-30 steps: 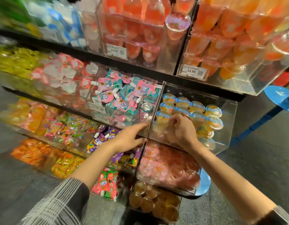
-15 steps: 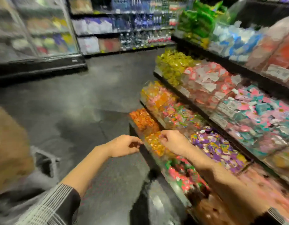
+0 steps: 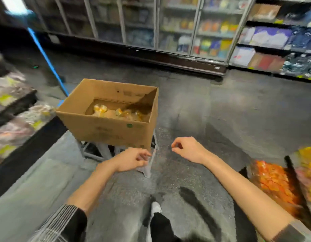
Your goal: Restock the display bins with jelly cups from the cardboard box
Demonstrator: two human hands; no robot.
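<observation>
A speckled grey concrete floor takes up most of the view, running bare from the person's feet out to a row of glass-door coolers along the far wall, with a wide open stretch to the right of the box. On the left, dark-edged shelving with blurred pale packets closes in that side of the aisle, and a blue pole slants down behind it toward the floor. The open brown cardboard box sits raised on a pale grey plastic stool, ahead and slightly left of centre; its near right corner overhangs the stool leg, and its top edges stand clear with nothing above them. Low inside it, against the bottom, lie a few clear yellow-orange jelly cups, blurred, leaving most of the box hollow. At the right edge, orange and yellow packets in display bins poke into frame. The left hand hangs just below the box's near wall, fingers loosely curled, holding nothing, in front of the stool leg. The right hand hovers over bare floor right of the box, fingers curled in with thumb near forefinger, also empty. Both hands are apart from each other.
</observation>
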